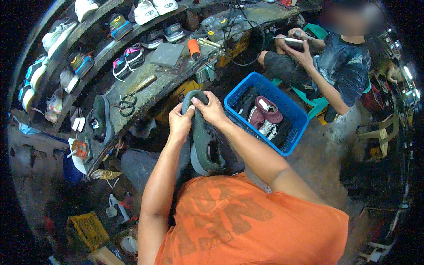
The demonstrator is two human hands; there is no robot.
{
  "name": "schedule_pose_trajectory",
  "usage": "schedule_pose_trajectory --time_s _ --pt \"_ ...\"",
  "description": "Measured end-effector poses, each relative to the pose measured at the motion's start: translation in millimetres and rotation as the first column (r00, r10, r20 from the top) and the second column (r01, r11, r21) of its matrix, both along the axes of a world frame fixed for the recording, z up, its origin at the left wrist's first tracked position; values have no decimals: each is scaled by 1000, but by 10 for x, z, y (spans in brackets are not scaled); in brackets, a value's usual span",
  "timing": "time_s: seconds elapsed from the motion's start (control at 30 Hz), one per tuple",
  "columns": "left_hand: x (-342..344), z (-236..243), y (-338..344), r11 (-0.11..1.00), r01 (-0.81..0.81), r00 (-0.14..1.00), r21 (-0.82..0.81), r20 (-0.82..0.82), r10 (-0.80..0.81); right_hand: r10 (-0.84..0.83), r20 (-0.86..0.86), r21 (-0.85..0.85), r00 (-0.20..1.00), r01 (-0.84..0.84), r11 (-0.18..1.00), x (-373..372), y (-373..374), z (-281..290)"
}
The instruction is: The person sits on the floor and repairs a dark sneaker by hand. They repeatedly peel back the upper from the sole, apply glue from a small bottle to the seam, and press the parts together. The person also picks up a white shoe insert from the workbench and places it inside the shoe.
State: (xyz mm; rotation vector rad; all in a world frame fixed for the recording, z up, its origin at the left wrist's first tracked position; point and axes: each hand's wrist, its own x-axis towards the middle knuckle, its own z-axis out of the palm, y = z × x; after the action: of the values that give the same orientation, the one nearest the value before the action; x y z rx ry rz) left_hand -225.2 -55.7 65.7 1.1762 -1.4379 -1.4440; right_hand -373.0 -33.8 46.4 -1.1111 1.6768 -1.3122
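Head view: dark shoe (199, 130) between both hands, blue basket (282, 96) at 3 o'clock.
Shoe axis: roughly 12 to 6 o'clock, toe apparently at 12, opening toward 6.
Left hand (180, 123): clamped on toe end, 10 o'clock side.
Right hand (212, 108): clamped there too, 1 o'clock side.
Forearms (161, 185): slanting in from 7 and 4.

On the front of my orange cloth shirt (282, 216) there are big, dark block letters, which slant and are partly bent by folds; between them run smaller lines of lettering. On the dark strap of one maroon clog (259, 120), inside the blue plastic basket (240, 87), I see small pale lettering, too small for reading surely. One white shoe (166, 5) on the upper shelf carries a dark, round, letter-like mark.
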Motion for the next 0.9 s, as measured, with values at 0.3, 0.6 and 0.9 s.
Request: schedule_pose_trajectory --time_s 0.3,0.6,0.9 --pt "28 -172 -71 998 -3 996 65 94 -4 36 -545 113 838 31 993 -87 68 284" --pt "317 413 -323 889 442 860 121 225 -458 365 159 84 918 -380 921 -154 -82 288" --pt "176 -218 -83 989 73 997 127 26 -77 300 109 82 948 -310 947 -54 -73 39"
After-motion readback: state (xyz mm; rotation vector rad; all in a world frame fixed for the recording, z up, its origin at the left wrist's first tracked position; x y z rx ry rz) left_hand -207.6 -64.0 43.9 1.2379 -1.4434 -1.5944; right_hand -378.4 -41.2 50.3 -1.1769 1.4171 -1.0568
